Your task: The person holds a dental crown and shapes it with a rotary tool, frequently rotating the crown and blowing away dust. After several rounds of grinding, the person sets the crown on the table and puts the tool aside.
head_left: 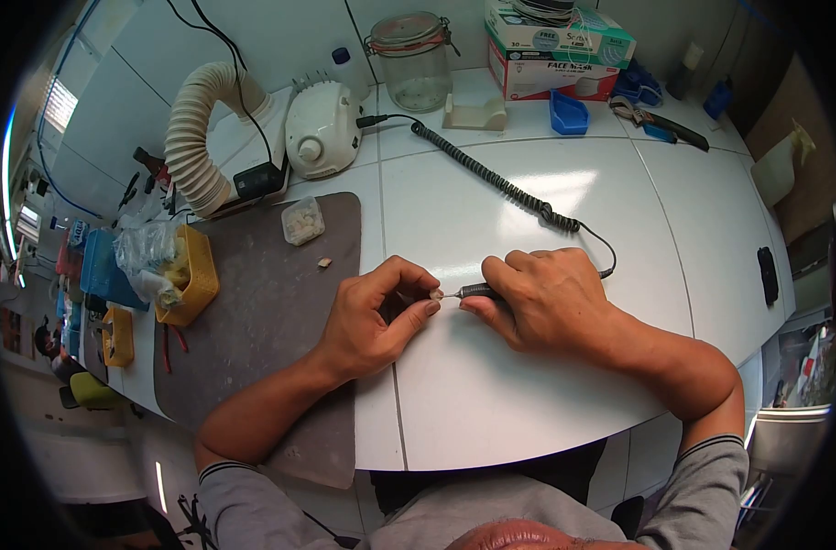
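Note:
Between the thumb and fingertips of my left hand [378, 313] is a small pale piece [436, 294], held over the white tiled table. My right hand [546, 298] is wrapped round a black rotary handpiece [479, 291], whose thin metal tip points left and meets the small piece or comes very close to it. A coiled black cord [491, 176] runs from behind my right hand to the white control box [323, 130]. On the grey mat [262, 302], a small clear container [302, 221] holds pale pieces, and a loose fragment [324, 263] lies near it.
A ribbed hose [191, 137] stands at the back left, with a yellow basket [198, 275] before it. Along the back are a glass jar [413, 69], mask boxes [555, 69], a blue tray [569, 113] and pliers [679, 131]. A black object [767, 276] lies at the right edge.

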A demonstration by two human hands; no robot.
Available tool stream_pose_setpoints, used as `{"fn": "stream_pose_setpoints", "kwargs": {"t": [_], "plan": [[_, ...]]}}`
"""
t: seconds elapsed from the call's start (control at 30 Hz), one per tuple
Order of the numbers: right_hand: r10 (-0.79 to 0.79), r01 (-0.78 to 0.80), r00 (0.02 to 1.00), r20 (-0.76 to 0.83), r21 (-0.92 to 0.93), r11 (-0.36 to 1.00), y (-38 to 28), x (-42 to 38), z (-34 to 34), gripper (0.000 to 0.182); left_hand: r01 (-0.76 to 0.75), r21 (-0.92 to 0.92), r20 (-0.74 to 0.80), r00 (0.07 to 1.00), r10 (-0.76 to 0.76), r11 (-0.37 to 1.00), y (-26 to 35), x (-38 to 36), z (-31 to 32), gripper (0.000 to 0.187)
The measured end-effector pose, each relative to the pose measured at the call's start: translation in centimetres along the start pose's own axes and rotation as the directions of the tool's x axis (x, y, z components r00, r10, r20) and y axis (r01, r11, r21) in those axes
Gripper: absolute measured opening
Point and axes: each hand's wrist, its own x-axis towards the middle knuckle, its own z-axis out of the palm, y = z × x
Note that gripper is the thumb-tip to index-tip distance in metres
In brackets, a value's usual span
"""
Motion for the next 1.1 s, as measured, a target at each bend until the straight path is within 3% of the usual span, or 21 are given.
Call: {"fn": "stream_pose_setpoints", "kwargs": {"t": [0.67, 0.87, 0.93, 1.1], "plan": [[-0.016, 0.017, 0.999, -0.027, 0.007, 1.000, 0.0, 0.1, -0.1, 0.050, 0.060, 0.049, 0.009, 0.998, -0.061, 0.997, 0.7, 0.2, -0.3, 0.018], [0.017, -0.016, 0.998, -0.058, 0.025, 1.000, 0.0, 0.2, 0.2, 0.055, 0.099, -0.121, -0.042, 0.994, -0.104, 0.988, -0.7, 0.7, -0.6, 0.021], [0.068, -0.068, 0.998, -0.016, 0.007, 0.998, -0.5, 0.3, -0.2, 0.056, 0.129, -0.097, -0.045, 0.990, -0.134, 0.987, -0.6, 0.7, -0.5, 0.022], [0.070, -0.070, 0.996, -0.058, 0.015, 0.997, -0.2, 0.2, 0.1, 0.055, 0.043, -0.001, -0.113, 0.993, -0.043, 0.999, -0.7, 0.8, -0.1, 0.017]]}}
